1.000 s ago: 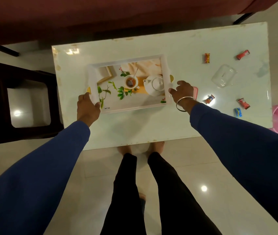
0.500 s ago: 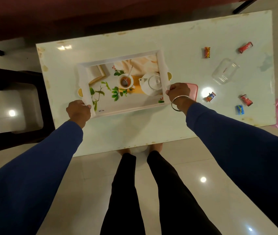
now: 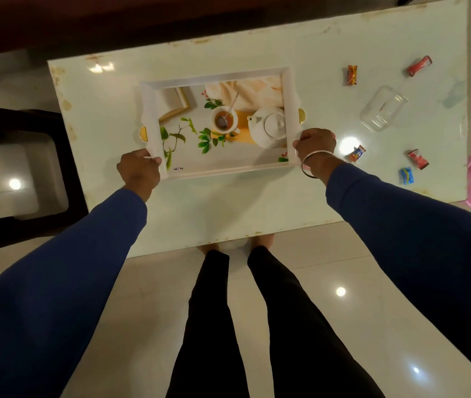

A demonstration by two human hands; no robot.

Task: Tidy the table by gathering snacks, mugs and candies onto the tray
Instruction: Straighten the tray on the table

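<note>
Tray (image 3: 153,90): white, with a printed tea picture, on the counter (image 3: 257,202).
Left hand (image 3: 139,170): grips the near left corner of the tray.
Right hand (image 3: 316,145): grips the near right corner of the tray.
Candies: five wrapped, right of the tray, around a clear jar (image 3: 383,112) that lies on its side.

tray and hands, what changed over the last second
Both hands closed onto the tray: the left hand now grips its near-left corner, and the right hand, whose fingers were spread above the rim, now grips the right edge. The candies and the clear container stayed scattered on the table.
</note>
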